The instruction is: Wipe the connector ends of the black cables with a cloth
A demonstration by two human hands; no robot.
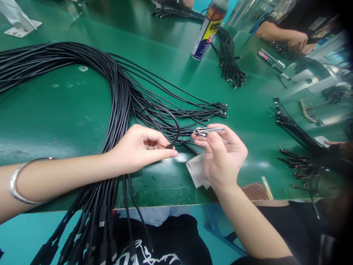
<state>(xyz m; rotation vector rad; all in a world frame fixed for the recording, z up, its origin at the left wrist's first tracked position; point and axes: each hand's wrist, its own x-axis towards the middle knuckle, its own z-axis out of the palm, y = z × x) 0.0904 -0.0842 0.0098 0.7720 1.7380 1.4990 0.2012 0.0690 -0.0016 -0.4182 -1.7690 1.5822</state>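
My left hand (140, 147) is closed in a pinch on the connector end of a black cable (173, 123) that arches up over the green table (68, 106). My right hand (223, 156) is closed on a small metal clipper (209, 131), its jaws pointing left toward the cable end a few centimetres away. A big bundle of black cables (116, 84) sweeps from the far left across the table and hangs over the front edge onto my lap. Its plug ends (220, 109) fan out just behind my hands. A silver bangle (16, 180) is on my left wrist.
A spray can (209, 29) stands at the back centre beside another cable bundle (228, 55). More cable ends (292, 147) lie at the right. A white scrap (196, 171) lies under my right hand. Another person's arm (281, 35) rests at the far right.
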